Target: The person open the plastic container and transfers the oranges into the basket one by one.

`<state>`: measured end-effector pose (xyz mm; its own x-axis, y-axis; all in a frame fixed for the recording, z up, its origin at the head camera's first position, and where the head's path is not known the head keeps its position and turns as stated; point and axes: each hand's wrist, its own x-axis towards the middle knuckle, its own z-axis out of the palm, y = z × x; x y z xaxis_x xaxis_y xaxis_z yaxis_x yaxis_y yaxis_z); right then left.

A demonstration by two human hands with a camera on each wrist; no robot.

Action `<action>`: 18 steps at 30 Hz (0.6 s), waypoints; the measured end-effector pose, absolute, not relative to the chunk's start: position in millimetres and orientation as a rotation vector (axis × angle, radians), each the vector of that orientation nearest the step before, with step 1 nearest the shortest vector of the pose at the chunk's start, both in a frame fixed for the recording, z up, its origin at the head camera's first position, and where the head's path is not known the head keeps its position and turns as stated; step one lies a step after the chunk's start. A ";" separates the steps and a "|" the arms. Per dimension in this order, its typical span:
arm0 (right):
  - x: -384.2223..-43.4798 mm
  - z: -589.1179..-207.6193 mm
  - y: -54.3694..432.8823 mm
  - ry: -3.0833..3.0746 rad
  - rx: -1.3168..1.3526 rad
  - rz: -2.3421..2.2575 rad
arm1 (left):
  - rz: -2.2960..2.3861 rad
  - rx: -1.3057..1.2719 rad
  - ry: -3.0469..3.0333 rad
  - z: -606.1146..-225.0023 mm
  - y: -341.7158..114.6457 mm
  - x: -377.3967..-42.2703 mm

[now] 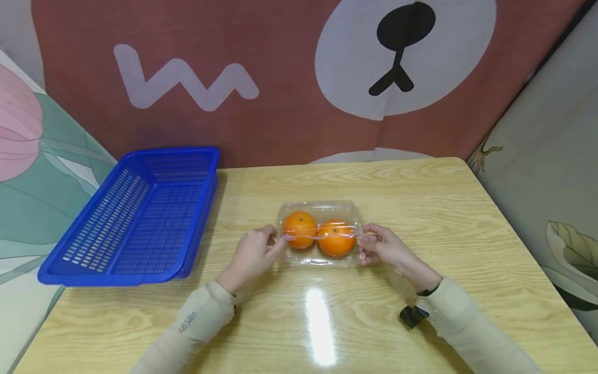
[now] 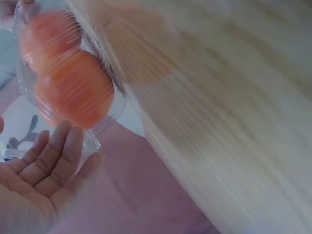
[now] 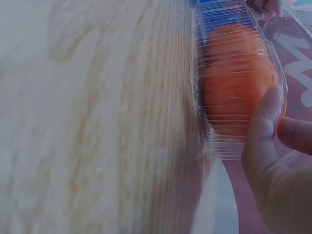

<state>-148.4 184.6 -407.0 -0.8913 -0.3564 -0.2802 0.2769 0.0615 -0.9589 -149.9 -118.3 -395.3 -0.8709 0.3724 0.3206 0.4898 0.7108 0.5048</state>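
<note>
Two oranges, a left one (image 1: 299,230) and a right one (image 1: 336,238), lie side by side in a clear plastic clamshell box (image 1: 327,209) on the table. At its left end is my left hand (image 1: 254,253), thumb at the lid's edge. The left wrist view shows its fingers (image 2: 51,161) nearly straight and slightly spread, tips by the box's end. My right hand (image 1: 385,248) pinches the right end between thumb and fingers. In the right wrist view the right thumb (image 3: 263,126) overlaps the ribbed plastic wall, partly covering an orange (image 3: 234,83).
A blue perforated basket (image 1: 189,228) stands on the left of the wooden table (image 1: 420,192). Behind the table hangs a brown cloth (image 1: 280,104) with a bear print. A small black device (image 1: 413,316) sits by my right wrist.
</note>
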 end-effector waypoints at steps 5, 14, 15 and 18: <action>-148.5 -407.5 184.6 1.903 -0.069 -1.887 | -0.895 -0.719 -2.627 -393.4 -122.6 -160.3; -151.9 -415.9 185.9 1.914 -0.073 -1.876 | -1.183 -0.841 -2.570 -394.3 -133.5 -186.1; -152.1 -416.1 185.7 1.915 -0.074 -1.876 | -1.264 -0.824 -2.560 -394.8 -133.8 -187.3; -150.1 -411.7 183.2 1.920 -0.068 -1.888 | -1.509 -0.774 -2.509 -396.7 -133.4 -189.8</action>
